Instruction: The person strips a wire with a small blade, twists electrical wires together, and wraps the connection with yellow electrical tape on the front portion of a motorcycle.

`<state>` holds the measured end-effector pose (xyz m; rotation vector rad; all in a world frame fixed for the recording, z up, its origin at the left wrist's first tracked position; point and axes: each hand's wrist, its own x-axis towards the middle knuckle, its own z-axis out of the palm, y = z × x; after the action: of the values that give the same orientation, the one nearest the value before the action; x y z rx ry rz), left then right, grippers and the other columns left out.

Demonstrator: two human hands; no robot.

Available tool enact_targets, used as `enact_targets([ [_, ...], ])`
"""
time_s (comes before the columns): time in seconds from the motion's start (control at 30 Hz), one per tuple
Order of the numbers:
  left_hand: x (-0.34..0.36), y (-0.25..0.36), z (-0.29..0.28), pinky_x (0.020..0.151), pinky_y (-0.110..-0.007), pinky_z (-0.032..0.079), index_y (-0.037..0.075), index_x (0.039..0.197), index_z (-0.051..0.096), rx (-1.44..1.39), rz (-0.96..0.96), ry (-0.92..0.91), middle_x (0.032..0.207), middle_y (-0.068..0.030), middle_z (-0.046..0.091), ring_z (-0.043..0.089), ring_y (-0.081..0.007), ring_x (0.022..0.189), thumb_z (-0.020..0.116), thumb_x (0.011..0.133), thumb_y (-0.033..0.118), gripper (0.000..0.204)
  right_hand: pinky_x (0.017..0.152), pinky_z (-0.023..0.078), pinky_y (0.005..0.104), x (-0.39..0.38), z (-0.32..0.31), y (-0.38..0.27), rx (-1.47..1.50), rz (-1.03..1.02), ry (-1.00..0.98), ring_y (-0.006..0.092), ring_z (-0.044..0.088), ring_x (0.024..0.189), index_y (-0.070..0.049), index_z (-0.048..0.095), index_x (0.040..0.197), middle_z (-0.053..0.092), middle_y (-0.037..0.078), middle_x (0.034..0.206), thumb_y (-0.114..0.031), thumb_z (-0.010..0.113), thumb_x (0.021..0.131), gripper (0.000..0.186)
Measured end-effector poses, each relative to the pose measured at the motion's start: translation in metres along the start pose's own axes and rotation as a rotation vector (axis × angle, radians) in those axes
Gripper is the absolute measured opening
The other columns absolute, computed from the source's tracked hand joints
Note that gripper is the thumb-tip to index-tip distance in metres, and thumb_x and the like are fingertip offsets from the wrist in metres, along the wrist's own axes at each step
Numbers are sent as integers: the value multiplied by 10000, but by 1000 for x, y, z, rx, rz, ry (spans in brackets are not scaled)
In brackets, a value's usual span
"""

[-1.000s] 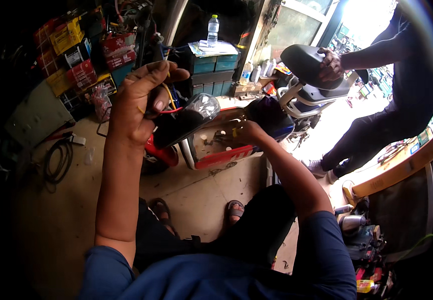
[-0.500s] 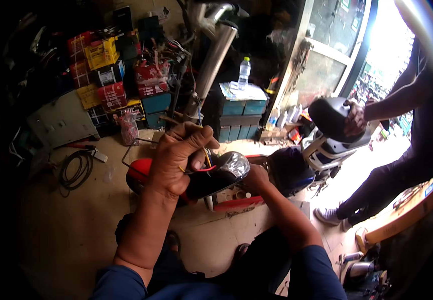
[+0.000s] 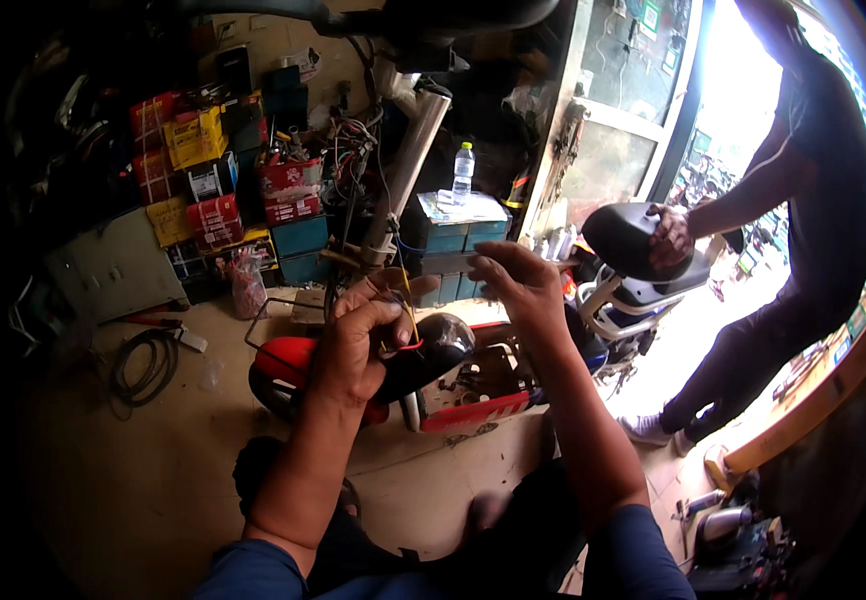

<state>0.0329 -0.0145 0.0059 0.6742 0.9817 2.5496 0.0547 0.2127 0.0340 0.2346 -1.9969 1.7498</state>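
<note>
My left hand (image 3: 358, 330) is closed around thin yellow and red wires (image 3: 409, 305) beside the scooter's silver steering column (image 3: 411, 160). Beneath it lies a black part with a shiny cap (image 3: 443, 342), partly hidden by the hand. My right hand (image 3: 523, 290) is raised to the right of the wires, fingers apart and bent, nothing visible in them. The red scooter body (image 3: 283, 355) is below, with an open footboard compartment (image 3: 458, 410) holding small loose items I cannot make out.
A co-worker (image 3: 818, 180) at right grips a black seat (image 3: 618, 240) on another scooter. Stacked boxes (image 3: 193, 140), teal cases (image 3: 443, 235) under a water bottle (image 3: 463, 175), and a coiled cable (image 3: 138, 365) sit around. A cardboard-coloured bench edge (image 3: 803, 395) is at lower right.
My right hand has come up out of the footboard area toward the wires. My left hand still holds the wires. The view has shifted, showing more of the steering column and handlebar.
</note>
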Motion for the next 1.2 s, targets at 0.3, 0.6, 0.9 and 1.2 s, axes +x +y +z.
enact_targets([
  [0.3, -4, -8, -6, 638, -197, 463, 30, 1127, 658, 24, 9, 48, 1033, -112, 740, 546, -66, 624, 633, 1004, 117, 153, 716, 511, 202, -9, 30, -7, 166, -50, -160, 30, 631, 797, -21, 746, 1083, 736, -13, 908, -114, 773, 941, 171],
  [0.6, -3, -4, -12, 693, -235, 557, 68, 1089, 716, 30, -30, 110, 1208, -94, 742, 680, -88, 791, 643, 1023, 215, 177, 794, 542, 231, -14, 38, -4, 176, 28, -230, 62, 664, 891, -11, 733, 1056, 749, 30, 986, -123, 790, 928, 179],
  [0.9, -4, -5, -5, 569, -174, 448, 99, 1133, 750, 82, -13, 151, 962, 36, 719, 551, -36, 616, 738, 967, 271, 240, 922, 536, 284, -22, 45, -9, -49, -41, -297, 122, 679, 1046, 28, 723, 1162, 764, 91, 1056, -102, 757, 931, 267],
  [1.2, -3, -3, -10, 733, -240, 580, 32, 1235, 687, 62, -5, 76, 1207, -100, 731, 712, -128, 896, 611, 1000, 131, 266, 810, 514, 244, -20, 46, -6, 134, 39, -273, 62, 634, 897, 24, 717, 1044, 734, 23, 935, -96, 730, 941, 159],
])
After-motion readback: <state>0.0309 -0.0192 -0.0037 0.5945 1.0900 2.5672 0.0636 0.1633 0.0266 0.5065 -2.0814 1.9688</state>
